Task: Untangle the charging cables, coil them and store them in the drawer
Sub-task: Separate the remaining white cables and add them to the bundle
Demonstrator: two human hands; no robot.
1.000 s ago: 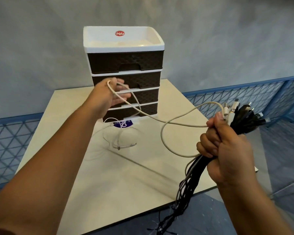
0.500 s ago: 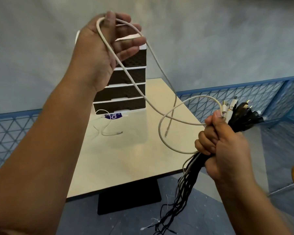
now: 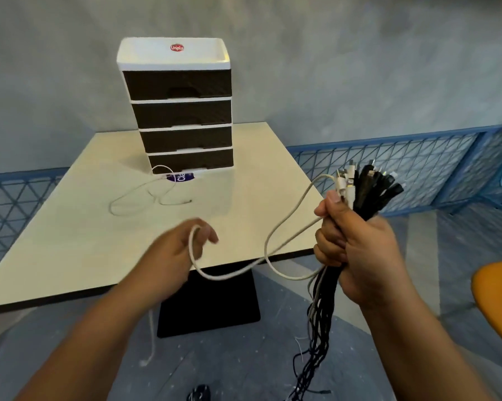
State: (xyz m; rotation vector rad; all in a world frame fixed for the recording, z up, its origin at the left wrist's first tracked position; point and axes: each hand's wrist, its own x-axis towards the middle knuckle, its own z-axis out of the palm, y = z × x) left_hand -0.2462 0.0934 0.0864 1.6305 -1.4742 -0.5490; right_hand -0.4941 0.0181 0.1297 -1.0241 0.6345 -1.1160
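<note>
My right hand (image 3: 356, 250) is clenched around a thick bundle of black and white charging cables (image 3: 365, 186), plugs pointing up, tails hanging toward the floor. One white cable (image 3: 275, 235) loops out of the bundle and runs to my left hand (image 3: 183, 247), which holds it low over the table's near edge; its free end dangles below my forearm. Another white cable (image 3: 145, 198) lies loose on the table in front of the drawer unit (image 3: 180, 111), a dark four-drawer tower with a white top tray. All drawers look closed.
The cream table (image 3: 70, 250) stands on a black pedestal base (image 3: 209, 308). A purple label (image 3: 181, 177) lies at the drawer unit's foot. Blue mesh fencing (image 3: 388, 166) runs behind, and an orange seat edge (image 3: 498, 296) shows at the right.
My left hand dropped from high in front of the drawer unit to the table's near edge, pulling the white cable down with it. My right hand kept its grip on the bundle.
</note>
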